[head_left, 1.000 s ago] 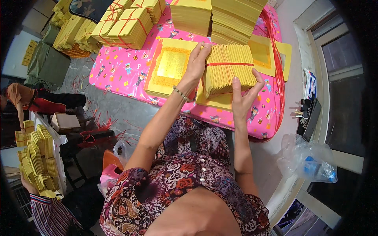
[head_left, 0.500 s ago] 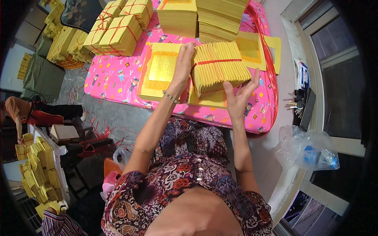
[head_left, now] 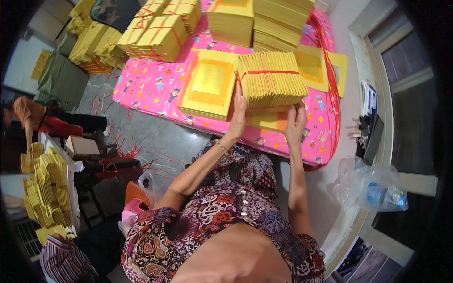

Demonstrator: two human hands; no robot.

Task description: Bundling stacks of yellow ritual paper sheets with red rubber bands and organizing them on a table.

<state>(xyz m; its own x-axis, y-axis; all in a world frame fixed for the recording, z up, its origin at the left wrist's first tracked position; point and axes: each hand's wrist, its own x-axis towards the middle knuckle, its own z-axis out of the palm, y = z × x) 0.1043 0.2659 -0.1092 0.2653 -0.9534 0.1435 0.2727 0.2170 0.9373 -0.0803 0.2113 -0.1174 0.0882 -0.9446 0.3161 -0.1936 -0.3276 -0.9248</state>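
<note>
A bundle of folded yellow paper (head_left: 271,87), its edges turned up, is tied round the middle with red string (head_left: 269,72). It rests on a flat stack of yellow paper (head_left: 271,120). Against the bundle's left side lies my left hand (head_left: 239,115), fingers stretched along it near the string's loop. My right hand (head_left: 296,123) has its fingertips at the near right corner, so the bundle sits between both hands. Left of it is another stack of yellow sheets (head_left: 210,80) with a gold square and an orange border.
A pink patterned cover (head_left: 155,87) lies over the table. Tied bundles (head_left: 160,40) and tall paper stacks (head_left: 278,23) stand at the back. Loose red strings (head_left: 334,99) hang along the right edge. A clear plastic bag (head_left: 373,186) is at the right; another person (head_left: 26,113) works at far left.
My left hand has come down from the bundle's far left corner to its near left side. My right hand's spread fingers have closed in at the near right corner.
</note>
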